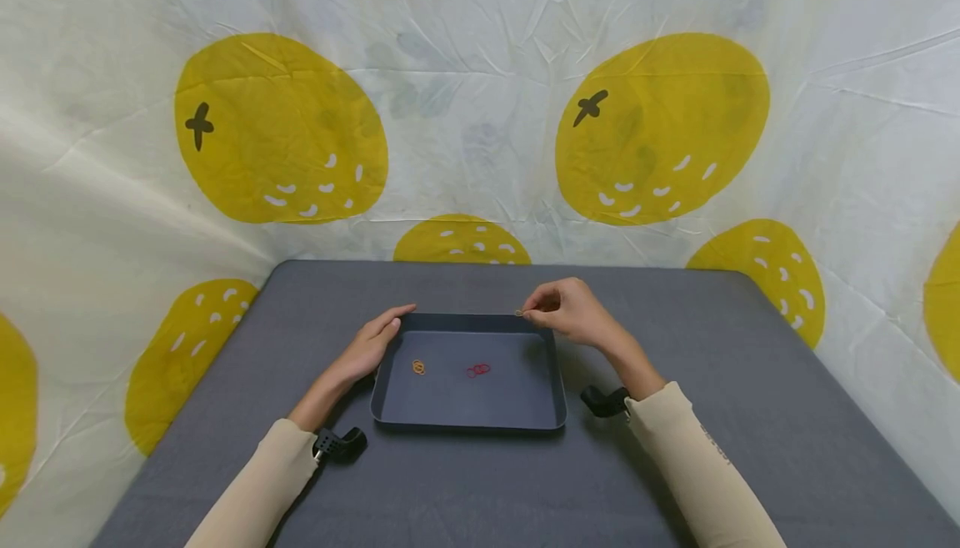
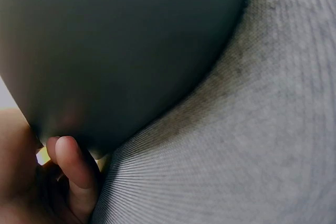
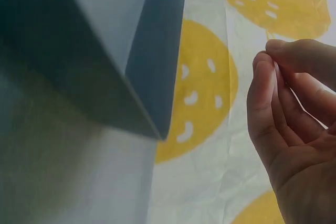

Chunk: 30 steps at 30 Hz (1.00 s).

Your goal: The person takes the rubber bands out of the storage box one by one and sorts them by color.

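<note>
A shallow dark grey tray [image 1: 468, 427] sits on the table. My left hand [image 1: 367, 350] holds its far left corner, the thumb by the rim and other fingertips [image 2: 71, 156] against the outer wall in the left wrist view. Above the tray's far right corner, my right hand [image 1: 573, 312] pinches a small, thin yellowish rubber band [image 3: 269, 35] between thumb and forefinger. Inside the tray lie a little cluster of orange-yellow rubber bands [image 1: 418, 368] at the left and a cluster of red rubber bands [image 1: 478, 370] near the middle.
A grey cloth covers the table [image 1: 480, 490]. Behind it and along the sides hangs a white curtain [image 1: 472, 114] printed with large yellow fruit. A black camera mount is strapped to each wrist, below the cream sleeves [image 1: 701, 456].
</note>
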Tool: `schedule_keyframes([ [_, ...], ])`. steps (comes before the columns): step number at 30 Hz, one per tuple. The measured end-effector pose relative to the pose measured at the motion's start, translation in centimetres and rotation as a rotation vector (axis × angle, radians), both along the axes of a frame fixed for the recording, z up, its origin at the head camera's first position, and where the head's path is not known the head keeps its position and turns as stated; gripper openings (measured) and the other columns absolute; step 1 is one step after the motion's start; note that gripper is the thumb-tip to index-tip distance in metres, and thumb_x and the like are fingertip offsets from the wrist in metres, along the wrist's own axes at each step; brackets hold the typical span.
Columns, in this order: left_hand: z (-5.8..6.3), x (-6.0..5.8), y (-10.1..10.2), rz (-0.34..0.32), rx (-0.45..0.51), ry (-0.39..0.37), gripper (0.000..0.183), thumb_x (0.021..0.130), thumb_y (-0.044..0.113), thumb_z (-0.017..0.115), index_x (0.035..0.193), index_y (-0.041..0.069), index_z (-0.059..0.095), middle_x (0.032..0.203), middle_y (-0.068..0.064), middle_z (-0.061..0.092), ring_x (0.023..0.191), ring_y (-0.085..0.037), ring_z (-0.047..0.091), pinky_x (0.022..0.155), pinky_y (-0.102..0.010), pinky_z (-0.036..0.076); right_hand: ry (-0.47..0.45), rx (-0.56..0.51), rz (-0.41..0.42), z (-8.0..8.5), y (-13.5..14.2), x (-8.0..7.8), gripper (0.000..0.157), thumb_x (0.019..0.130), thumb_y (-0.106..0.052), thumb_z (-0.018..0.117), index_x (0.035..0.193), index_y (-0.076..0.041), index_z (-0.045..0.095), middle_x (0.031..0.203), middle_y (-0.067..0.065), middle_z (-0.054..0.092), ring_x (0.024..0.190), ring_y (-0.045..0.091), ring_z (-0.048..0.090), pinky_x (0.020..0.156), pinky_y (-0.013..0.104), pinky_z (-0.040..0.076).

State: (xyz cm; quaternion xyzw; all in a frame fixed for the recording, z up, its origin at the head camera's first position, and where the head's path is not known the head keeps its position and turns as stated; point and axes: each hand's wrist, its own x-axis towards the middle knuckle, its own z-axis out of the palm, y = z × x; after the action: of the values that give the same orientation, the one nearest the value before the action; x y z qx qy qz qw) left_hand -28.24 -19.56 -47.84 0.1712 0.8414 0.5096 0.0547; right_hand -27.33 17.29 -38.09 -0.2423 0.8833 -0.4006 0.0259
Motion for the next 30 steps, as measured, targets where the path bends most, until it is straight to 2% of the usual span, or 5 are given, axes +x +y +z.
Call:
schedule_keyframes([
  [5,-0.5,0.0,0.0,0.008,-0.001,-0.001,0.04,0.106,0.028,0.035,0.146,0.026,0.042,0.154,-0.004,0.036,0.145,-0.03,0.029,0.114,-0.057,0.025,-0.007,-0.004,-0.044,-0.2,2.2,0.3,0.007,0.091,-0.019,0.068,0.089,-0.018,0.074,0.096,0.012,0.073,0.083,0.031,0.069,0.066,0.033,0.054],
  [13,-0.8,-0.1,-0.1,0.011,-0.007,0.009,0.04,0.106,0.028,0.034,0.146,0.027,0.043,0.154,-0.002,0.037,0.144,-0.029,0.03,0.114,-0.056,0.026,0.001,-0.012,-0.093,-1.8,5.6,0.5,0.007,0.09,-0.02,0.069,0.09,-0.016,0.075,0.094,0.013,0.074,0.078,0.031,0.068,0.063,0.031,0.053],
  [19,-0.8,0.1,-0.1,0.009,-0.012,0.006,0.04,0.107,0.028,0.034,0.146,0.027,0.042,0.154,-0.003,0.037,0.144,-0.03,0.03,0.113,-0.057,0.026,-0.049,-0.046,-0.118,-3.5,7.9,0.2,0.014,0.091,-0.019,0.068,0.095,-0.008,0.075,0.097,0.014,0.073,0.084,0.036,0.067,0.069,0.041,0.056],
  [24,-0.5,0.1,0.0,0.014,-0.015,-0.006,0.04,0.107,0.028,0.034,0.146,0.028,0.042,0.154,-0.003,0.036,0.144,-0.03,0.03,0.113,-0.057,0.027,-0.05,-0.053,-0.126,-4.7,9.2,-0.4,0.019,0.09,-0.017,0.068,0.098,0.0,0.074,0.096,0.013,0.073,0.084,0.036,0.067,0.067,0.032,0.056],
  [30,-0.2,-0.1,-0.1,0.017,-0.01,-0.009,0.04,0.107,0.027,0.033,0.146,0.028,0.042,0.155,-0.003,0.035,0.145,-0.031,0.028,0.113,-0.058,0.026,-0.045,0.009,-0.147,-6.0,10.1,-1.1,0.015,0.09,-0.017,0.068,0.096,-0.004,0.075,0.094,0.014,0.073,0.078,0.027,0.068,0.061,0.028,0.053],
])
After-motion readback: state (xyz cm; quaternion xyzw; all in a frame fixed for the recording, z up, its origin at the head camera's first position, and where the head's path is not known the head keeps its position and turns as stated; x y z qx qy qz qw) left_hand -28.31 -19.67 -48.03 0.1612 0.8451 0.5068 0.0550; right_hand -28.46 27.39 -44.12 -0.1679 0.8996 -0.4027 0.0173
